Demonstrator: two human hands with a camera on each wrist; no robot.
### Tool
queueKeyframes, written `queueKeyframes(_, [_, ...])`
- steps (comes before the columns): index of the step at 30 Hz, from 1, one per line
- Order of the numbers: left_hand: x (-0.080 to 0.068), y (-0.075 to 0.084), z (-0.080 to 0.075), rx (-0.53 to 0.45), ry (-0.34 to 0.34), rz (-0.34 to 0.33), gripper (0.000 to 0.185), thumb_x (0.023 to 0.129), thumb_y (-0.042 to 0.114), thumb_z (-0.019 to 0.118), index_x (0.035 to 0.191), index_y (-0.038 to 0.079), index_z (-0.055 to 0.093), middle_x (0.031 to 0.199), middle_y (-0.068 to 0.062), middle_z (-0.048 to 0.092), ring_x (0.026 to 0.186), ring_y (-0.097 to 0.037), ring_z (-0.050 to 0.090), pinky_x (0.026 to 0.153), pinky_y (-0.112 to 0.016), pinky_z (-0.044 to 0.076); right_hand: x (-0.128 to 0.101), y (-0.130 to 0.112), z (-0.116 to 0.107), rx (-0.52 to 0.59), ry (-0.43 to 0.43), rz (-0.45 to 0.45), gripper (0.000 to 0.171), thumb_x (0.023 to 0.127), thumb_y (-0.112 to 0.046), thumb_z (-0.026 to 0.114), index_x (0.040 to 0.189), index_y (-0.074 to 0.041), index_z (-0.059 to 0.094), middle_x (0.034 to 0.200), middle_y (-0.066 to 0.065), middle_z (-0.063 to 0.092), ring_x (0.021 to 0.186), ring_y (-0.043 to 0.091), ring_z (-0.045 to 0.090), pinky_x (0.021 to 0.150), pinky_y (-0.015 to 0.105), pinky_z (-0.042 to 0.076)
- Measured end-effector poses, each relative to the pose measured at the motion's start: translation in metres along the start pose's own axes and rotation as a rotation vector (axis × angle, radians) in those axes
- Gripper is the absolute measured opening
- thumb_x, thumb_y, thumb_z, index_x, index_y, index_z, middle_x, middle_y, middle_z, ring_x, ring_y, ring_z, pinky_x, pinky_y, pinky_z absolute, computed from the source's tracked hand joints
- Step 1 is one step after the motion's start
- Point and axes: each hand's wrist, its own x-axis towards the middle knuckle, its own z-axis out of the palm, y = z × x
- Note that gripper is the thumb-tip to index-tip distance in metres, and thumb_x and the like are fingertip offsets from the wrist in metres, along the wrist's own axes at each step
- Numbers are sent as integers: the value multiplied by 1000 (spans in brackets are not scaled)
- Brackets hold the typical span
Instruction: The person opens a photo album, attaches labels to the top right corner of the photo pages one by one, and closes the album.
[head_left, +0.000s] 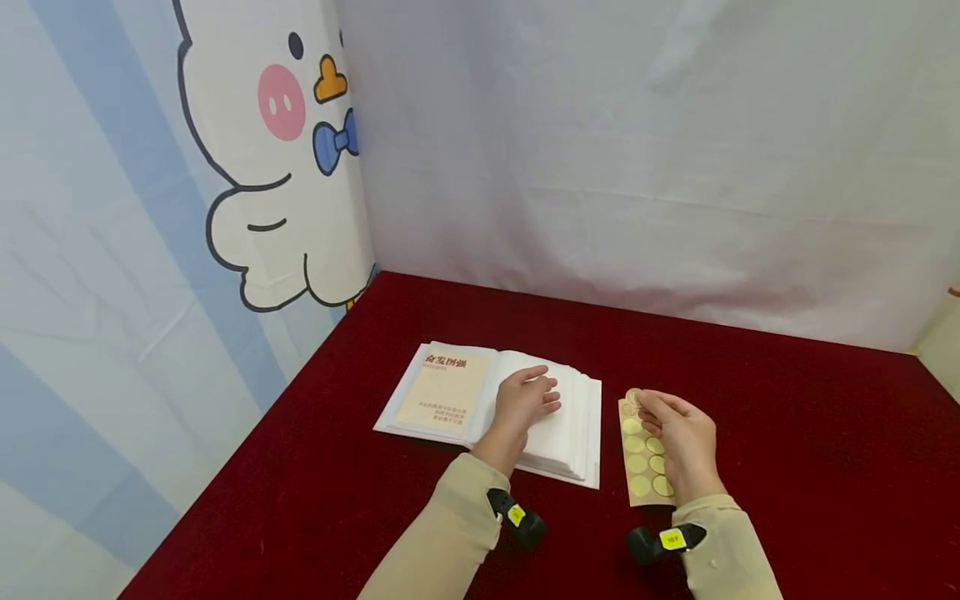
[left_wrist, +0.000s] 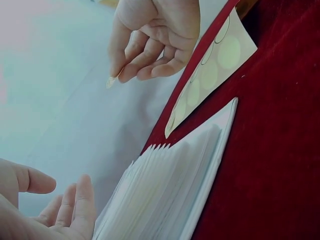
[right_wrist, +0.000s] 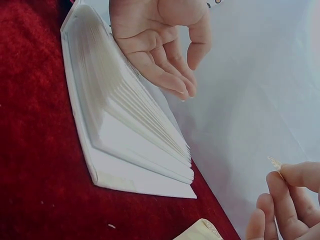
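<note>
My right hand (head_left: 688,442) pinches a small round gold sticker (left_wrist: 110,81) between thumb and index finger, seen from the side in both wrist views. Below that hand lies a sticker sheet (head_left: 637,465) with rows of round gold stickers, partly covered by the hand in the head view. Left of the sheet, a thick book (head_left: 441,392) lies spread on the table, a beige printed panel on its left side. Over its white right-hand pages hovers my left hand (head_left: 522,400), fingers loosely bent and holding nothing. The right wrist view shows the book's fanned page edges (right_wrist: 145,120).
Dark red cloth (head_left: 810,450) covers the table. A pale curtain (head_left: 637,167) hangs behind it, and a blue-and-white striped curtain with a cartoon bird (head_left: 277,225) stands along the left edge. Each wrist carries a strapped black camera (head_left: 531,528).
</note>
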Motion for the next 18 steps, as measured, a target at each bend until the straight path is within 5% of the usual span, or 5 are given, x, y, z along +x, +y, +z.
queueKeyframes(18, [5,9,-23,-55,20,24,38,84,-2,52,122,-2,57,106,-18,62,80,-16,62,75,-24,52,0,3,6,3,-44,-3,5,84,-20,70,85,-15,71,79,-11,65,78,9,61,70,19,50])
